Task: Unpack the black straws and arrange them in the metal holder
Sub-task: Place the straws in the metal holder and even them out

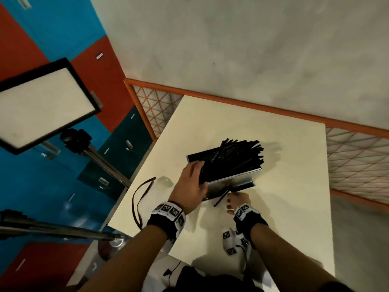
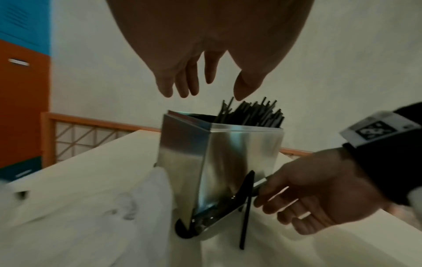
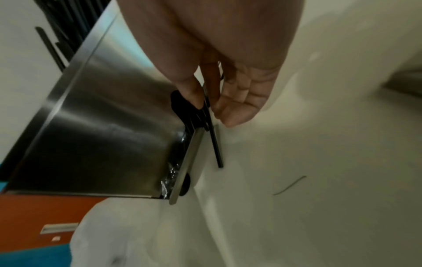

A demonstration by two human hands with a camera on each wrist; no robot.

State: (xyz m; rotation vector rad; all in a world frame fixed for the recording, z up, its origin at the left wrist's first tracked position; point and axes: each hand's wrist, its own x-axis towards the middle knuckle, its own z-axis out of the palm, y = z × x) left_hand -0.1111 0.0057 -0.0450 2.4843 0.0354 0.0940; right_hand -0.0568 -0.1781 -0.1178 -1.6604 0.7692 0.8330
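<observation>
A shiny metal holder (image 1: 242, 178) stands on the cream table (image 1: 284, 207), with a bunch of black straws (image 1: 237, 159) leaning out of its open top. My left hand (image 1: 192, 182) hovers over the holder's left side; its fingers (image 2: 182, 86) hang straight just above the straw tips (image 2: 253, 113) and hold nothing. My right hand (image 1: 236, 199) is low at the holder's base slot. There its thumb and fingers (image 3: 194, 97) pinch a single black straw (image 3: 217, 151), which slants down toward the tabletop (image 2: 244, 227).
A black strap loop (image 1: 143, 199) and a scrap of clear wrap (image 1: 166, 182) lie left of the holder. White crumpled plastic (image 2: 91, 207) lies in front of it. A light panel (image 1: 42, 104) on a stand stands off the table's left edge.
</observation>
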